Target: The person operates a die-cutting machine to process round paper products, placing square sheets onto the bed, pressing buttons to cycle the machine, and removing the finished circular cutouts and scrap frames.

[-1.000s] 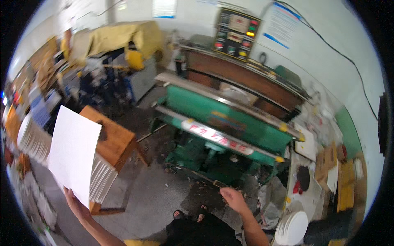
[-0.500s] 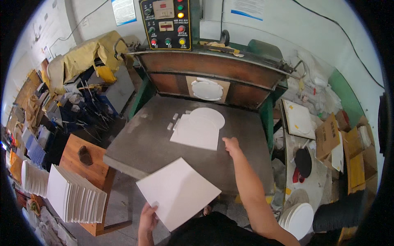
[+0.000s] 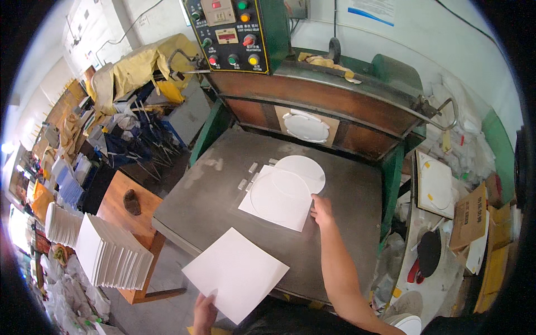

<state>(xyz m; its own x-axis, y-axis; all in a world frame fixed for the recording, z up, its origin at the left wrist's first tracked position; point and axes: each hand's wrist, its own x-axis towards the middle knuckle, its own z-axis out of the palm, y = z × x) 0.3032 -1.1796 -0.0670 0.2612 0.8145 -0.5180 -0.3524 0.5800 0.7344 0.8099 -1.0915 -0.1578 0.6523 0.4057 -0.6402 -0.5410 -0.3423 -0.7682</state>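
Note:
My left hand (image 3: pixel 206 310) is closed on the near corner of a plain white square board (image 3: pixel 237 273), held tilted in front of the press bed. On the grey bed (image 3: pixel 195 187) lies another white square board (image 3: pixel 272 206) with a round cut line in it. A white disc (image 3: pixel 312 170) lies at its far right side, partly overlapped by it. My right hand (image 3: pixel 322 211) has its fingers closed at the right edge of the cut board, by the disc; the exact fingertip contact is small. Small white offcuts (image 3: pixel 244 183) lie along the board's left side.
Behind the bed stands a brown press head (image 3: pixel 251 111) with a round white-edged form and a control box (image 3: pixel 231 33). At left, stacked white boards (image 3: pixel 114 257) stand on a wooden table (image 3: pixel 120 195). At right, a bench (image 3: pixel 416 240) carries boards and a dark oval pad.
My right hand has reached the right edge of the cut board. My left hand still holds the plain board. The whole view has shifted, moving the press rightward in the picture.

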